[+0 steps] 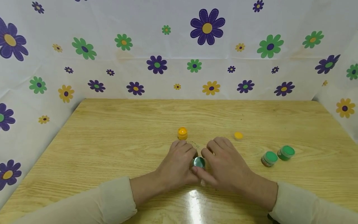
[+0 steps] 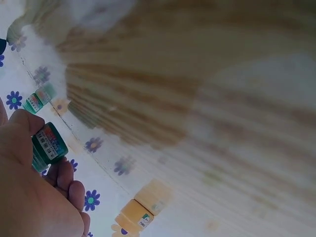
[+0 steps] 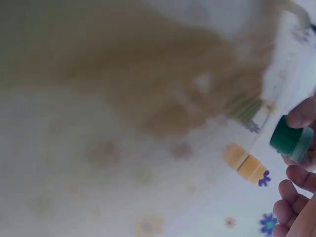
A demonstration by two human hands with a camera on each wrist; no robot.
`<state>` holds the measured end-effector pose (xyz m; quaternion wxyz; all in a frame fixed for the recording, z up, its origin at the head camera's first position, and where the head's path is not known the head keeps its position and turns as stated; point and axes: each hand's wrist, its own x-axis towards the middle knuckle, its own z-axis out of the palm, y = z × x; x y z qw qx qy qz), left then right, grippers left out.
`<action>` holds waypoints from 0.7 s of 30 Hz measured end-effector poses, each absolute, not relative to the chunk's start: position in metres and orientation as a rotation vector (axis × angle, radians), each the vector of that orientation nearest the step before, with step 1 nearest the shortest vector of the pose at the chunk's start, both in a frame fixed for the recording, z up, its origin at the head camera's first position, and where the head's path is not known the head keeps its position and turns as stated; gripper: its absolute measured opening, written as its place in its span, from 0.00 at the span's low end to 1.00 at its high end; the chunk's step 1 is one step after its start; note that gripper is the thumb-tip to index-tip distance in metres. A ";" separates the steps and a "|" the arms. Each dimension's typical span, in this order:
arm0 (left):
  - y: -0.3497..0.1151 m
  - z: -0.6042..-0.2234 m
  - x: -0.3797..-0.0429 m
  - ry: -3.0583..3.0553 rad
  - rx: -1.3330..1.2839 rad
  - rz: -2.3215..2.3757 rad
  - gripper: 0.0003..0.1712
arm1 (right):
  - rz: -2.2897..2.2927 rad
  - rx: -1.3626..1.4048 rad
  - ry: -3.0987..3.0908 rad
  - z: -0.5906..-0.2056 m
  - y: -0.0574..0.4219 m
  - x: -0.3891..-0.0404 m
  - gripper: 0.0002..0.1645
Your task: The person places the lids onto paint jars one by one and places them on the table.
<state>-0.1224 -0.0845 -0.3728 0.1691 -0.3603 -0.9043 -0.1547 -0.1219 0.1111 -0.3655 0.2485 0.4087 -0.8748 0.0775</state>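
Wood-grain table [image 1: 112, 133] | had my left hand [image 1: 178, 162] and right hand [image 1: 227, 165] clamped round one green jar [image 1: 199, 162], probably for steadiness | spare jars [image 1: 270, 158] sat right, elbow room I guess

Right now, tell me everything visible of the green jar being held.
The green jar is short and round, apparently plastic: dark green, with a paler end and a printed label. In the head view, one end looks glossy. The left hand and right hand hold it over the table; whether it's lidded is unclear.
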 end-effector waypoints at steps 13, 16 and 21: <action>-0.082 -0.374 -0.121 -2.566 -1.044 -0.440 0.25 | 0.407 0.966 -2.661 -0.361 0.107 -0.109 0.20; -0.082 -0.374 -0.122 -2.577 -1.044 -0.465 0.23 | 0.550 0.887 -2.744 -0.360 0.104 -0.108 0.19; -0.082 -0.374 -0.122 -2.589 -1.047 -0.478 0.23 | 0.546 0.932 -2.701 -0.361 0.106 -0.109 0.18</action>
